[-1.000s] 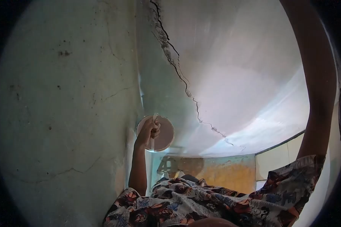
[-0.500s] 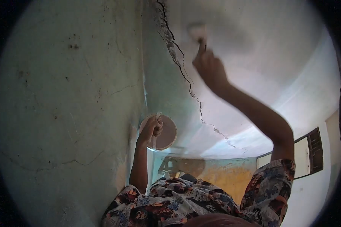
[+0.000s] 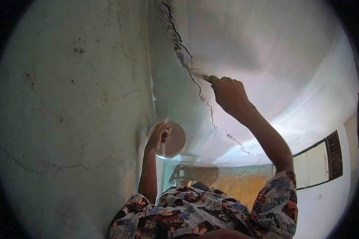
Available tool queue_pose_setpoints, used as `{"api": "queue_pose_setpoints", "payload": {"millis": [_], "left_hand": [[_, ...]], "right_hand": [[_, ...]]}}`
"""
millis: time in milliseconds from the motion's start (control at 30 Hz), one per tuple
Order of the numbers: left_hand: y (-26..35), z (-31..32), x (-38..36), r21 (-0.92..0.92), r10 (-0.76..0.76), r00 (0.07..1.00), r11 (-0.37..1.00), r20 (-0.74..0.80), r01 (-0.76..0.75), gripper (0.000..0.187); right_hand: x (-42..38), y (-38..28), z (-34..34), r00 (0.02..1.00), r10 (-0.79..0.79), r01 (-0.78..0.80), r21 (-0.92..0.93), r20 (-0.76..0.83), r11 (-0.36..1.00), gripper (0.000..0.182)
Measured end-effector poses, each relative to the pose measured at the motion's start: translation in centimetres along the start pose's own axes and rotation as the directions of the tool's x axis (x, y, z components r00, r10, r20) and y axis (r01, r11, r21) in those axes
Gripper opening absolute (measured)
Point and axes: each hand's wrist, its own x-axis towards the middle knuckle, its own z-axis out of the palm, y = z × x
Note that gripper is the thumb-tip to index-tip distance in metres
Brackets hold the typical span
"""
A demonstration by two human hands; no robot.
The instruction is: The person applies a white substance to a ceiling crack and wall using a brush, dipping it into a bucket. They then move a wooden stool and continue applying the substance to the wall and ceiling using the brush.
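Note:
A long jagged crack (image 3: 204,100) runs down the pale plaster surface (image 3: 259,91) in front of me. My right hand (image 3: 230,94) is closed around the handle of a paintbrush (image 3: 200,75), its flat pale head right at the crack's edge. Lower and to the left, my left hand (image 3: 160,134) grips the pale handle of a round bucket (image 3: 176,140). The bucket's open top faces me, with a brownish-pink surface showing inside; my fist covers part of it.
A stained greenish wall (image 3: 71,119) with fine cracks and dark spots stands close on my left. Behind, a wall has a yellow-orange patch (image 3: 239,189). A window with a dark frame (image 3: 334,155) is at the right.
My right hand has come down with the paintbrush, whose head has moved from the bare surface to the crack. My left hand and the bucket have barely moved.

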Motion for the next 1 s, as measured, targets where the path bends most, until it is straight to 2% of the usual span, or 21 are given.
{"api": "queue_pose_setpoints", "payload": {"millis": [100, 133, 167, 200, 233, 267, 300, 400, 467, 500, 600, 733, 833, 867, 933, 1000], "left_hand": [[-1.3, -0.4, 0.0, -0.051, 0.001, 1.000, 0.999, -0.031, -0.003, 0.011], [-1.8, -0.6, 0.1, -0.067, 0.008, 0.999, 0.998, -0.042, -0.011, 0.012], [-2.6, -1.0, 0.1, -0.071, 0.012, 0.999, 0.997, -0.049, -0.016, 0.012], [-3.6, -1.3, 0.4, -0.069, 0.018, 0.998, 0.997, -0.059, -0.022, 0.012], [-4.1, -1.3, 0.7, -0.064, 0.025, 0.997, 0.998, -0.068, -0.030, 0.012], [-4.3, -0.7, 0.4, -0.083, -0.002, 0.996, 0.997, -0.087, -0.006, 0.014], [-4.6, -1.3, 0.2, -0.063, 0.012, 0.996, 0.998, -0.090, -0.018, 0.014], [-6.9, -3.0, 0.4, -0.098, 0.020, 0.996, 0.995, -0.083, -0.028, 0.017], [-7.3, -3.5, 0.5, -0.126, -0.003, 0.993, 0.992, -0.119, -0.012, 0.017], [-7.5, -3.7, 0.6, -0.139, -0.014, 0.990, 0.990, -0.138, -0.005, 0.017], [-8.3, -5.0, 0.2, -0.207, -0.086, 0.985, 0.977, -0.150, 0.054, 0.015], [-10.1, -6.2, 0.6, -0.141, -0.195, 0.941, 0.977, -0.278, 0.161, 0.015], [-11.4, -6.9, -0.1, -0.139, -0.174, 0.967, 0.979, -0.184, 0.150, 0.008], [-11.6, -6.9, -0.1, -0.176, -0.253, 0.940, 0.960, -0.228, 0.216, 0.010], [-11.5, -6.5, -0.2, -0.119, -0.256, 0.935, 0.965, -0.246, 0.233, 0.012], [-11.6, -6.8, 0.0, -0.099, -0.262, 0.938, 0.964, -0.226, 0.245, 0.014]], "right_hand": [[-1.9, 1.3, 3.3, 0.982, 0.013, 0.030, 0.229, -0.186, 0.973, 0.025], [-2.9, 1.5, 5.1, 0.976, 0.099, -0.029, 0.334, -0.194, 0.942, 0.026], [-4.0, 1.0, 5.7, 0.971, 0.236, -0.183, 0.538, -0.029, 0.823, 0.024], [-5.3, 1.6, 9.0, 0.955, 0.298, -0.225, 0.660, 0.002, 0.716, 0.024], [-7.0, 1.9, 12.1, 0.917, 0.388, -0.336, 0.710, 0.095, 0.619, 0.027], [-9.1, 2.2, 15.7, 0.893, 0.431, -0.361, 0.775, 0.127, 0.518, 0.031], [-11.0, 2.0, 18.1, 0.828, 0.506, -0.474, 0.785, 0.242, 0.399, 0.034], [-16.6, 1.9, 25.9, 0.731, 0.653, -0.536, 0.759, 0.198, 0.370, 0.036], [-19.7, 2.4, 29.3, 0.651, 0.696, -0.591, 0.778, 0.303, 0.213, 0.036], [-21.2, 2.4, 30.0, 0.622, 0.713, -0.616, 0.765, 0.324, 0.189, 0.037], [-25.3, 1.9, 31.7, 0.576, 0.724, -0.646, 0.754, 0.379, 0.119, 0.038], [-28.1, 3.0, 36.5, 0.511, 0.708, -0.728, 0.683, 0.487, 0.056, 0.041], [-28.7, 2.1, 36.1, 0.418, 0.712, -0.667, 0.723, 0.565, -0.182, 0.045], [-29.0, 2.1, 36.5, 0.422, 0.713, -0.663, 0.727, 0.559, -0.177, 0.042], [-29.1, 1.5, 37.3, 0.425, 0.731, -0.640, 0.748, 0.534, -0.174, 0.036], [-29.4, 1.6, 38.6, 0.439, 0.753, -0.650, 0.751, 0.491, -0.111, 0.037]]}}
